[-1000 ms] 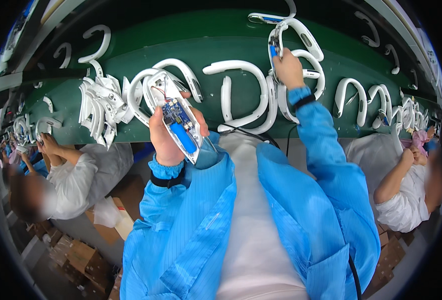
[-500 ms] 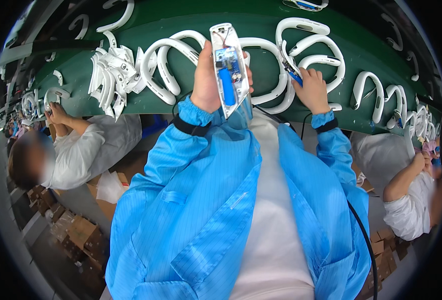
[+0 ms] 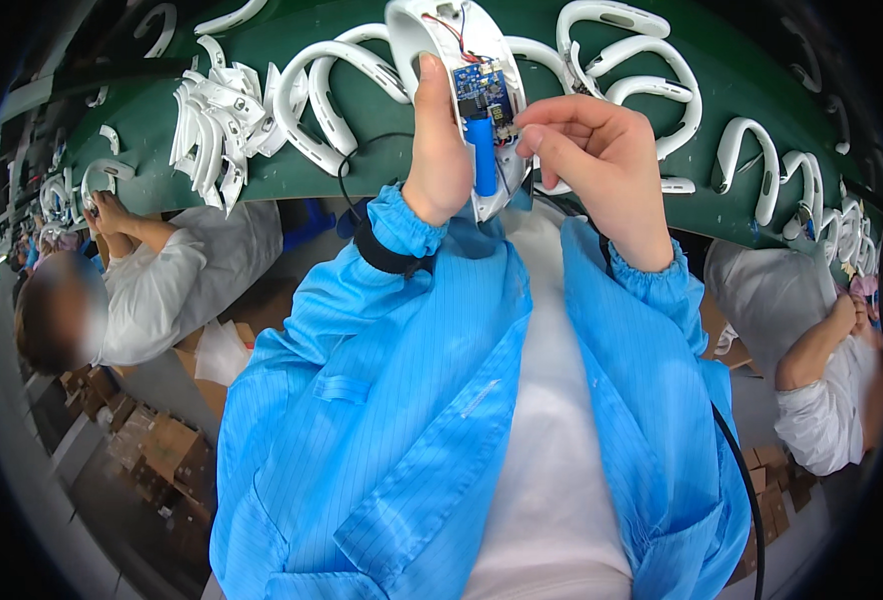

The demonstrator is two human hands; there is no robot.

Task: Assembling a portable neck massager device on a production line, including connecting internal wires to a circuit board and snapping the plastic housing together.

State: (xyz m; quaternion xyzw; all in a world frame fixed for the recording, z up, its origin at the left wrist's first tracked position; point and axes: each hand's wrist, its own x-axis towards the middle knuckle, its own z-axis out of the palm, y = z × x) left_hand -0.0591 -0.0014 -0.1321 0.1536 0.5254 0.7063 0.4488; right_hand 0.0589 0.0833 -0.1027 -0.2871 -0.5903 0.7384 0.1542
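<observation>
Between two hands (image 3: 442,150) (image 3: 602,160): one open casing (image 3: 432,30).

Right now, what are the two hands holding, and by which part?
The left hand grips the open white plastic housing with its blue circuit board and blue cylindrical cell along its left side. The right hand pinches at the board's right edge.

Left hand (image 3: 440,150) gripping open white casing (image 3: 432,30), right hand (image 3: 602,170) pinching its circuit board (image 3: 484,90)

White shell (image 3: 432,30) top cropped
</observation>
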